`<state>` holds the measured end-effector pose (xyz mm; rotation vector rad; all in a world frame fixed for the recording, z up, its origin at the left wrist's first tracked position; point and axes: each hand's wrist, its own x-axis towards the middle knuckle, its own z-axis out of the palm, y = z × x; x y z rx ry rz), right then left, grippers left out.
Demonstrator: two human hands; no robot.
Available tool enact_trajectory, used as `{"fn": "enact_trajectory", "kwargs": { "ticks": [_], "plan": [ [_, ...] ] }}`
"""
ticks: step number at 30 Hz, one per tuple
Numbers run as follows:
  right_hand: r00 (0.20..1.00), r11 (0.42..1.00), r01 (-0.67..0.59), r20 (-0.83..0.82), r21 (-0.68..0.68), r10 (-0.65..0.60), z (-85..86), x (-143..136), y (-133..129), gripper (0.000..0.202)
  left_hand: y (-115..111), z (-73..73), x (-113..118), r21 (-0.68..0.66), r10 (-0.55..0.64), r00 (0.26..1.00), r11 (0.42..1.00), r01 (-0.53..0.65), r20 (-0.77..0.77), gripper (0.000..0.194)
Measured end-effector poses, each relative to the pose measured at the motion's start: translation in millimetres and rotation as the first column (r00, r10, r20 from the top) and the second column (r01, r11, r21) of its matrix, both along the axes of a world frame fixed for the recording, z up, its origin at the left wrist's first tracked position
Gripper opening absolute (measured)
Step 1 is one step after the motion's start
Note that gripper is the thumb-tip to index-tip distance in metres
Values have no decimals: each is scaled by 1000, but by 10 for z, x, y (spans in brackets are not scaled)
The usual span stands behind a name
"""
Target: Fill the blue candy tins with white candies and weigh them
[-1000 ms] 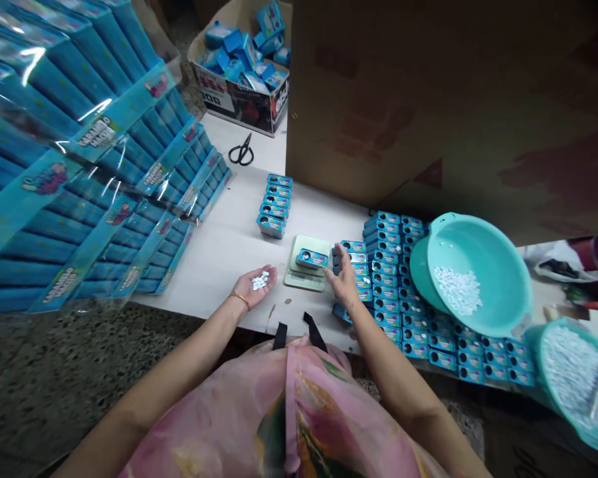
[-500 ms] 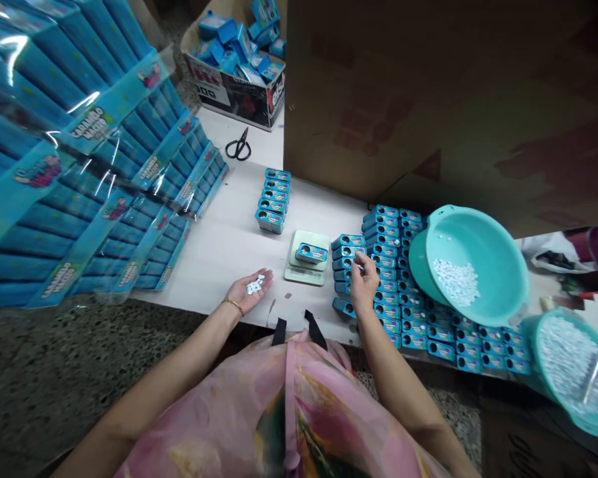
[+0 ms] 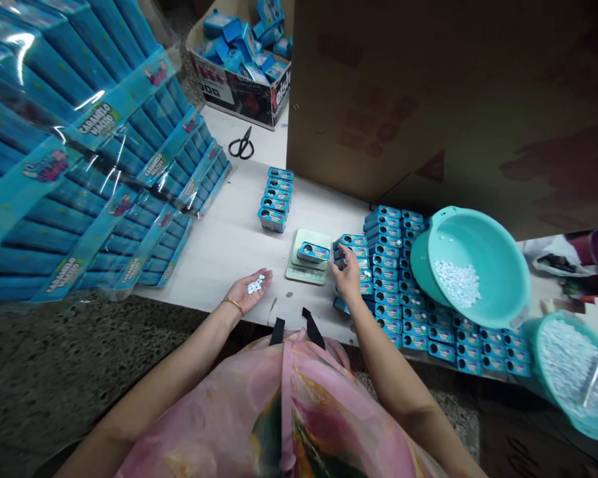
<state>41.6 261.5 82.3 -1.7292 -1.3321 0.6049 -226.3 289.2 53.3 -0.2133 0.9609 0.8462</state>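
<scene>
My left hand (image 3: 248,292) lies palm up over the table's front edge, with a small heap of white candies (image 3: 256,284) in the palm. One blue box (image 3: 313,251) with a round dark hole rests on the pale green scale (image 3: 305,273). Right of the scale, my right hand (image 3: 347,273) is over the near column of blue boxes (image 3: 353,240), its thumb and fingers apart and nothing seen between them. Several more blue boxes (image 3: 272,220) stand in a short row behind and left of the scale.
Wrapped blue packs (image 3: 99,166) are stacked at left. Scissors (image 3: 242,144) lie near a carton (image 3: 239,96) of blue boxes. A large cardboard box (image 3: 379,99) stands behind. Two turquoise tubs (image 3: 508,265) with white candies are at right, beside rows of boxes (image 3: 441,350).
My right hand has moved left toward the scale, and its fingers have spread. My left hand has kept its place with the candies. The view has shifted slightly.
</scene>
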Motion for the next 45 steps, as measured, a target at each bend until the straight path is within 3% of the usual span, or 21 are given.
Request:
{"fn": "enact_trajectory", "kwargs": {
  "ticks": [3, 7, 12, 15, 18, 21, 24, 27, 30, 33, 38, 42, 45],
  "plan": [
    [973, 989, -143, 176, -47, 149, 18, -44, 135, 55, 3, 9, -53, -6, 34, 999, 999, -34, 7, 28],
    [877, 952, -274, 370, -137, 306, 110, -157, 290, 41, -33, 9, -249, -20, 106, 994, 994, -106, -4, 29],
    [833, 933, -336, 422, -130, 359, 131, -698, 690, 40, -97, -3, -492, -42, 206, 978, 977, -208, -43, 30],
    [808, 919, -336, 439, -205, 393, 64, -1125, 1006, 40, -88, 19, -545, -19, 229, 972, 973, -230, -56, 29],
    [821, 930, -289, 441, -227, 363, 46, -1266, 1104, 46, -43, 47, -548, 5, 221, 974, 975, -221, -54, 28],
    [844, 951, -282, 438, -128, 310, 129, -895, 764, 45, 19, 31, -517, -11, 179, 983, 984, -180, -45, 28],
    [836, 970, -231, 495, -75, 238, 269, -202, -21, 28, 90, -37, -428, -38, 112, 993, 993, -113, -41, 28],
    [754, 968, -136, 612, -210, 238, 346, 334, -909, 21, 169, -100, -269, -56, 39, 999, 998, -41, -28, 26],
    [627, 925, -90, 700, -370, 341, 253, 514, -1424, 25, 238, -106, -91, -74, -28, 999, 997, 26, -16, 25],
    [547, 927, -32, 770, -373, 329, 82, 491, -1493, 29, 266, -69, 29, -51, -78, 997, 996, 78, -10, 25],
    [523, 937, -79, 786, -339, 329, -43, 421, -1433, 26, 202, -7, -6, -2, -88, 996, 996, 88, -14, 23],
    [570, 930, -141, 740, -340, 357, 31, 306, -1435, 24, 89, 21, -167, -29, -50, 998, 998, 49, -27, 24],
    [616, 918, -258, 681, -301, 396, 196, 85, -1200, 27, 6, 33, -253, -64, -15, 999, 998, 13, -37, 26]
  ]
}}
